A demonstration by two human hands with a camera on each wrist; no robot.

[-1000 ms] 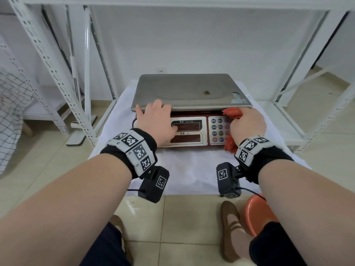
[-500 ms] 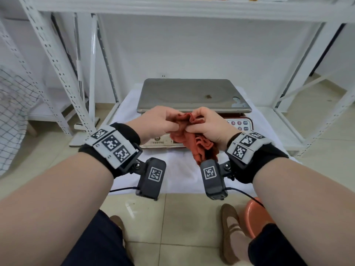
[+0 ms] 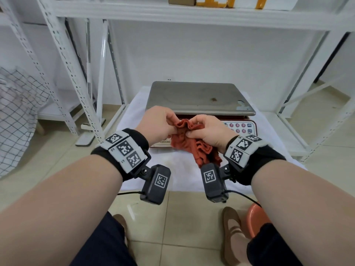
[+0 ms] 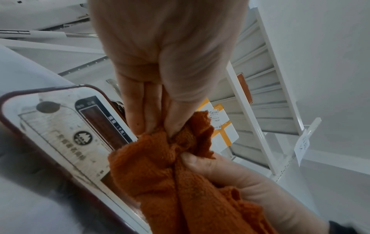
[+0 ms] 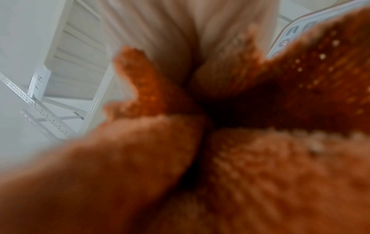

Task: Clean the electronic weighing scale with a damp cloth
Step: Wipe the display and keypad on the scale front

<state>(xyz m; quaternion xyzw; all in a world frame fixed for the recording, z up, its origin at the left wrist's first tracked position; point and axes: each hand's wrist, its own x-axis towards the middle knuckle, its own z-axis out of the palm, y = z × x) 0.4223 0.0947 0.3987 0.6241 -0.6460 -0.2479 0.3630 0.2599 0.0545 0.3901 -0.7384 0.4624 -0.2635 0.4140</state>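
The electronic scale [image 3: 199, 97] has a steel weighing pan and a red-rimmed front panel with coloured keys [image 3: 240, 127]. It sits on a white sheet [image 3: 178, 169]. In front of the panel both hands hold a bunched orange-red cloth [image 3: 194, 144] in the air. My left hand [image 3: 159, 123] pinches its upper edge between thumb and fingers. My right hand [image 3: 207, 131] pinches the cloth right beside it, and the rest hangs below. In the left wrist view the cloth [image 4: 160, 174] hangs over the display panel [image 4: 80, 134]. Blurred cloth [image 5: 260, 158] fills the right wrist view.
White slotted shelving posts [image 3: 63, 64] stand left and right of the scale, with a shelf overhead [image 3: 192, 14] carrying boxes. An orange basin [image 3: 257, 217] sits on the tiled floor by my right shoe [image 3: 232, 233]. A checked cloth [image 3: 17, 116] hangs at far left.
One second ago my left hand rested on the display and my right pressed the cloth on the keypad. Both hands have since lifted and met at the cloth, bunching it between them.
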